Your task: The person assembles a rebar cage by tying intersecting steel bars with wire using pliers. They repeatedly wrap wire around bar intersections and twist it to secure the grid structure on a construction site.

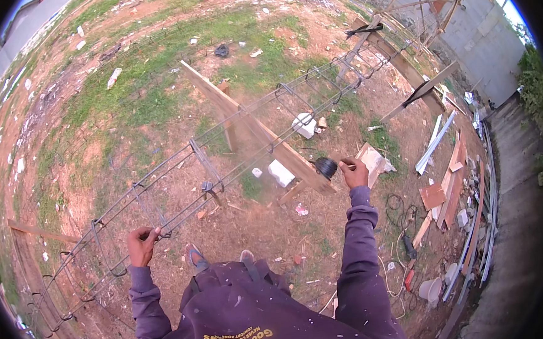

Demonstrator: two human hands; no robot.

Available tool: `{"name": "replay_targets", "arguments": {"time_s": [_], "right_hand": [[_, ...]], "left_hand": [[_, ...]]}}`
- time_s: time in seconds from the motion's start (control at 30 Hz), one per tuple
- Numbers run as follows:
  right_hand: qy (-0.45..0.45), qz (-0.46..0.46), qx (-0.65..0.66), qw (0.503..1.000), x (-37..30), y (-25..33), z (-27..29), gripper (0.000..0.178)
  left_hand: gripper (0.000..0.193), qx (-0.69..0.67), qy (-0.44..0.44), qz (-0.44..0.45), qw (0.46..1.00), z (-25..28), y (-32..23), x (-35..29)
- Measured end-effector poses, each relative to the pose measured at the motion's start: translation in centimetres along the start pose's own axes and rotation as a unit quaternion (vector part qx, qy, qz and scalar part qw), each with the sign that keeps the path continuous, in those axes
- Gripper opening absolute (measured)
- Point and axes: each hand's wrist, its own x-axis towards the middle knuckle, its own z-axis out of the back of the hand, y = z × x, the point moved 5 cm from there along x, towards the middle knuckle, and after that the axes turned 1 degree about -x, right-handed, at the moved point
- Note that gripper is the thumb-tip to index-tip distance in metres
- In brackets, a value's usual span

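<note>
A long rebar cage (189, 208) with square stirrups runs slantwise from the lower left to the upper right. My left hand (143, 245) is closed at its near bar, thumb and forefinger pinched on the steel beside a stirrup. To the right, a bundle of black tie wire (325, 167) sits on the near end of a wooden plank (243, 118) that crosses beneath the cage. My right hand (354, 173) pinches the right edge of the bundle; a single strand cannot be made out. Between the hands, a small grey metal tool (207, 186) hangs on the near bar.
Timber posts and boards (413, 74) hold up the cage's far end, with others (28, 249) at the left. White blocks (280, 173) lie beneath. On the right are cables (404, 217), wood scraps (452, 185), metal strips (436, 142), a bucket (430, 289) and a wall (486, 41).
</note>
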Motion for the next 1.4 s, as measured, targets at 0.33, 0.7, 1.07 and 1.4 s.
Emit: {"name": "replay_targets", "arguments": {"time_s": [0.33, 0.7, 1.07, 1.4], "right_hand": [[-0.005, 0.009, -0.065, 0.998, -5.1, 2.6, -4.9, 0.024], [-0.113, -0.344, 0.683, 0.634, -7.6, -3.1, -15.3, 0.015], [-0.145, -0.352, 0.702, 0.603, -8.6, -3.0, -15.8, 0.012], [-0.121, -0.315, 0.786, 0.518, -8.3, -3.7, -16.0, 0.03]], "left_hand": [[0.025, 0.045, -0.096, -0.046, 0.993, -0.3, -0.6, 0.3], [0.028, 0.102, -0.109, -0.051, 0.987, -0.2, -1.3, -0.1], [0.03, 0.123, -0.127, -0.074, 0.982, -0.4, -0.4, -0.2], [0.031, 0.146, -0.146, -0.081, 0.975, -0.3, -2.1, -1.0]]}}
